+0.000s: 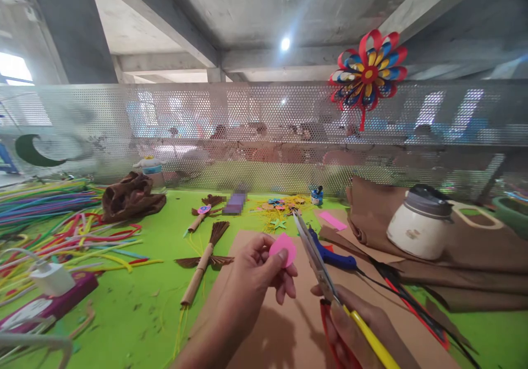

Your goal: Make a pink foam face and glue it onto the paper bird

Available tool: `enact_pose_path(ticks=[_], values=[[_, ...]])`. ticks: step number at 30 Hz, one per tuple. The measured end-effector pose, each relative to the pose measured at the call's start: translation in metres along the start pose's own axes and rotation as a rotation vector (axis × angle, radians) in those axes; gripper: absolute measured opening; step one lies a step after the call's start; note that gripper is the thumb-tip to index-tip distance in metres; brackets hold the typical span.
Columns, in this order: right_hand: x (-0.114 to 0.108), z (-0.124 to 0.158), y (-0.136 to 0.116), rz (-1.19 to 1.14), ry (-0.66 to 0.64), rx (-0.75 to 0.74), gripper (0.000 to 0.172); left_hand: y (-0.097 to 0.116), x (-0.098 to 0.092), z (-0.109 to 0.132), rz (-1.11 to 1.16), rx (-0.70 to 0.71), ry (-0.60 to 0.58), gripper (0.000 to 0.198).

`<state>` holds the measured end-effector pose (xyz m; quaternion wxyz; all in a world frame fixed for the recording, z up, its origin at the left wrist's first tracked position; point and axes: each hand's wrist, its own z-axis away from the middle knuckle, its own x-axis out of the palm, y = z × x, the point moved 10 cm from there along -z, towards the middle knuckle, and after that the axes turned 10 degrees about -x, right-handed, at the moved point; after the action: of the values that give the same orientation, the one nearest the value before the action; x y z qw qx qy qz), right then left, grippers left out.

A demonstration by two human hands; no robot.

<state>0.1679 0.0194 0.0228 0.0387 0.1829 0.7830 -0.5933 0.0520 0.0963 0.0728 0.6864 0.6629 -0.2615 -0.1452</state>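
Screen: a perforated metal wall [247, 127] closes the whole far edge of the table; people sit behind it, blurred.
Table: the green top [136, 281] has open room only in the near-left middle, between the strips and the card.
Brown card: a flat sheet [284, 325] lies under both hands; its left edge runs slanted from far to near.
Brown paper pile: folded sheets [487, 248] fill the right side up to the screen.
Coloured strips: a loose heap [61, 231] covers the far-left part of the table.
White pot: it [416, 223] lies tilted on the brown paper pile.
Brown cloth: crumpled [130, 196], far left, near the screen.
Paper flower: red, blue and yellow [368, 72], fixed on the top edge of the screen.
Paper brooms: two rolled pieces [204, 262] lie just left of the card.
Left hand: it [256, 273] is raised over the card, thumb and fingers pinched on the pink paper piece.
Right hand: it [358, 330] is near right, fingers closed through the scissors handles.
Scissors: the blades [315, 259] point far and a little left, nearly together.
Glue gun: blue [332, 256], lying just right of the blades.
Pink paper piece: rounded [283, 248], held upright just left of the blades; I cannot tell if they touch.
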Motion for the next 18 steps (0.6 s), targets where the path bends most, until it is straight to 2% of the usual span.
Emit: enact_pose_path(ticks=[7,12,18], values=[[0.0007,-0.0015,-0.0062,-0.012,0.0,-0.034,0.075,-0.004,-0.0091,-0.0008,-0.046,-0.025,0.062,0.02],[0.0033,0.0007,-0.0072,-0.011,-0.017,-0.038,0.071,-0.006,-0.0087,-0.0002,-0.064,-0.022,0.052,0.023],[0.0041,0.0019,-0.0069,-0.005,-0.037,-0.039,0.067,-0.0004,-0.0035,0.003,-0.04,0.035,0.004,0.011]])
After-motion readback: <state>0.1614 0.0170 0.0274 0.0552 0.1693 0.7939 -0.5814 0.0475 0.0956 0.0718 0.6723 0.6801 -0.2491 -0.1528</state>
